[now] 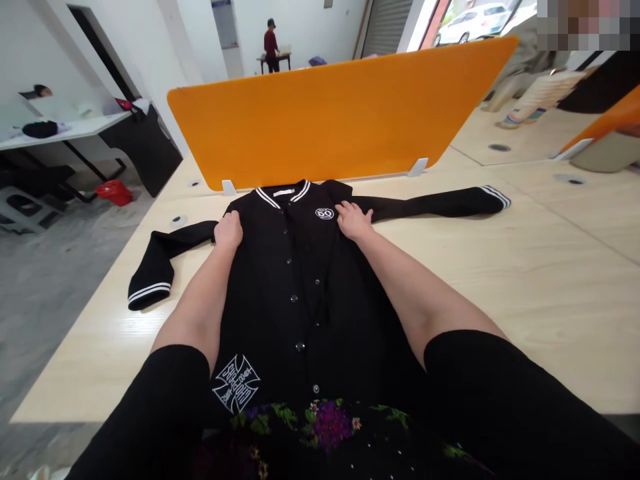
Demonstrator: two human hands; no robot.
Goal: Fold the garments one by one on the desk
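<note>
A black button-front jacket (270, 267) lies front side up on the pale wooden table (530, 280). White stripes edge its collar and cuffs; a round "50" badge is on the chest and a cross-shaped print near the hem. My left hand (229, 229) is closed on the jacket at the shoulder seam, on the left side of the view. On the other side my right hand (353, 220) rests on the cloth beside the badge, fingers stretched out. One sleeve (153, 267) bends down at the left; the other sleeve (440, 203) runs out straight to the right.
An orange divider (345, 123) on white clips stands along the table's far edge. Stacked paper cups (543, 100) lie beyond it at the right, near another person. A red bucket (114, 192) and a white stool (27, 217) are on the floor at left. One person (271, 45) stands far back.
</note>
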